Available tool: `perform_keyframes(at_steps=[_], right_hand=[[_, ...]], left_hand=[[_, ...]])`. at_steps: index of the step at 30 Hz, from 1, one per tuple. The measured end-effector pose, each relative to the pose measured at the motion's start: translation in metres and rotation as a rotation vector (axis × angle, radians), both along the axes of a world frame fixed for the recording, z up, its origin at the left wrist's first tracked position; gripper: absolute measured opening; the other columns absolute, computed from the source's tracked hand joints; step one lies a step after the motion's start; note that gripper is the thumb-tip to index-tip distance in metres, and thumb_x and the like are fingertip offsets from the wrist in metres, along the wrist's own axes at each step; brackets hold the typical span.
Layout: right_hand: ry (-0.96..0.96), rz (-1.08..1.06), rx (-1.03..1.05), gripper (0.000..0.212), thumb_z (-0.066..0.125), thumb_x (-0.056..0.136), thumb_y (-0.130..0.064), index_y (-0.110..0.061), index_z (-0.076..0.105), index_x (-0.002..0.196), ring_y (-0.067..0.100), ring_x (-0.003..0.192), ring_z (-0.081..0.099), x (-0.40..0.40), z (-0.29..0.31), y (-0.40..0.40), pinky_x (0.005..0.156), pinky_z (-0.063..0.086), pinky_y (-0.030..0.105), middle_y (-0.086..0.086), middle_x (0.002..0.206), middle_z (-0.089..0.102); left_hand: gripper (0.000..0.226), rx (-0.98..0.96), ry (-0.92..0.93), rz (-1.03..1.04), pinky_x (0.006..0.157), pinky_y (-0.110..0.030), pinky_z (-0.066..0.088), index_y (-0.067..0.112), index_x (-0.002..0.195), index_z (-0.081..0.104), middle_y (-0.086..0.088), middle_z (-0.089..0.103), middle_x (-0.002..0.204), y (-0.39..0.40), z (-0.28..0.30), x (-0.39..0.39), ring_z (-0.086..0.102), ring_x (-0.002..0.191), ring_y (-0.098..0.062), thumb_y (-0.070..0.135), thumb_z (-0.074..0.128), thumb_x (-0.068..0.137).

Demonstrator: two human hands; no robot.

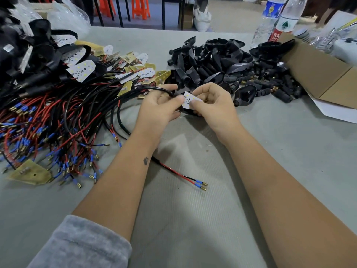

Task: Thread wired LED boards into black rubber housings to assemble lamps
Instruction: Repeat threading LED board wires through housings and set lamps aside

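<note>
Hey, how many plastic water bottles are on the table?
2. Both stand at the far right edge of the table: the blue-labelled bottle behind, and the red-and-white-labelled bottle right beside it, next to the cardboard box. More could be hidden behind the box.

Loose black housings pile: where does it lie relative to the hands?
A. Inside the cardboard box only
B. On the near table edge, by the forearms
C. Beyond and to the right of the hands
C: the loose black housings pile lies on the table past the right hand, spreading rightward to the cardboard box.
</note>
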State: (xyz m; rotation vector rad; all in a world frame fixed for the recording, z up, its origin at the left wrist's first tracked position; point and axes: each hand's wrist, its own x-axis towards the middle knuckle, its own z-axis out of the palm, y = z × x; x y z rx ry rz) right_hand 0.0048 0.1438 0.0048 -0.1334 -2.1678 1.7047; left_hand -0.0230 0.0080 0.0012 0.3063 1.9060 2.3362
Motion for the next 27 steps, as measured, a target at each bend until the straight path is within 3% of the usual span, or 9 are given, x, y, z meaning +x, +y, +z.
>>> perform_keyframes(at_steps=[5,10,14,16,18,20,22,25,27], right_hand=[[0.027,-0.028,0.053,0.012,0.069,0.084,-0.004,-0.013,0.063,0.077,0.015,0.063,0.054,0.0,-0.002,-0.001,0.063,0.045,0.031,0.012,0.068,0.062],[0.03,-0.064,0.116,0.017,0.07,0.084,-0.003,-0.016,0.064,0.075,0.019,0.067,0.057,-0.002,-0.004,0.001,0.071,0.055,0.045,0.014,0.073,0.065],[0.097,-0.111,0.181,0.012,0.072,0.083,-0.006,-0.012,0.066,0.074,0.013,0.062,0.055,0.0,-0.002,0.0,0.062,0.048,0.03,0.009,0.072,0.068],[0.109,-0.126,0.189,0.009,0.072,0.082,-0.006,-0.01,0.067,0.076,0.017,0.066,0.059,0.001,-0.002,-0.001,0.065,0.051,0.031,0.007,0.077,0.068],[0.146,-0.171,0.261,0.011,0.075,0.078,-0.007,-0.012,0.065,0.078,0.009,0.072,0.053,0.002,-0.001,-0.002,0.07,0.048,0.023,0.002,0.09,0.06],[0.171,-0.209,0.384,0.022,0.077,0.075,-0.009,-0.017,0.064,0.09,-0.001,0.08,0.045,0.001,-0.001,-0.003,0.075,0.04,0.012,-0.004,0.1,0.046],[0.133,-0.183,0.423,0.032,0.077,0.077,-0.015,-0.019,0.062,0.105,-0.003,0.085,0.044,0.001,-0.001,-0.003,0.079,0.037,0.008,-0.006,0.104,0.044],[-0.002,-0.034,0.346,0.017,0.067,0.089,-0.023,-0.011,0.064,0.101,0.007,0.08,0.054,0.001,0.0,-0.003,0.076,0.045,0.026,-0.003,0.09,0.059],[-0.049,0.05,0.348,0.025,0.062,0.093,-0.027,-0.003,0.064,0.089,0.018,0.069,0.052,0.001,0.0,-0.002,0.067,0.042,0.036,0.007,0.075,0.061]], left_hand=[[0.029,0.01,0.045,0.002,0.074,-0.019,0.055,0.02,0.1,0.061,0.002,0.064,0.087,-0.003,-0.004,-0.002,0.064,0.076,-0.003,-0.007,0.059,0.09],[0.029,0.003,0.043,-0.023,0.07,-0.018,0.055,0.024,0.102,0.062,0.002,0.065,0.094,-0.003,-0.004,-0.002,0.066,0.079,-0.003,-0.003,0.06,0.091],[0.026,-0.032,0.058,-0.05,0.069,-0.02,0.054,0.023,0.102,0.06,0.003,0.062,0.088,-0.002,-0.005,-0.002,0.058,0.078,-0.01,0.0,0.062,0.091],[0.029,-0.036,0.087,-0.057,0.067,-0.02,0.053,0.023,0.1,0.06,0.005,0.063,0.089,-0.001,-0.006,-0.001,0.059,0.078,-0.007,-0.002,0.065,0.088],[0.032,-0.061,0.115,-0.059,0.064,-0.019,0.051,0.024,0.101,0.061,0.004,0.066,0.1,-0.001,-0.006,0.0,0.062,0.082,-0.003,-0.004,0.067,0.086],[0.033,-0.097,0.123,-0.055,0.063,-0.018,0.05,0.026,0.103,0.061,0.004,0.067,0.106,-0.001,-0.006,0.001,0.062,0.083,0.0,-0.003,0.065,0.086],[0.034,-0.098,0.105,-0.036,0.061,-0.017,0.05,0.027,0.105,0.061,0.008,0.069,0.1,-0.001,-0.004,0.001,0.062,0.08,0.002,-0.002,0.061,0.088],[0.031,-0.025,0.052,0.016,0.06,-0.016,0.051,0.026,0.106,0.061,0.015,0.069,0.074,-0.002,0.001,0.001,0.062,0.069,0.002,0.0,0.061,0.09],[0.028,0.02,0.041,0.045,0.062,-0.018,0.052,0.024,0.11,0.059,0.012,0.068,0.07,-0.004,0.004,0.002,0.063,0.07,-0.002,0.003,0.061,0.091]])
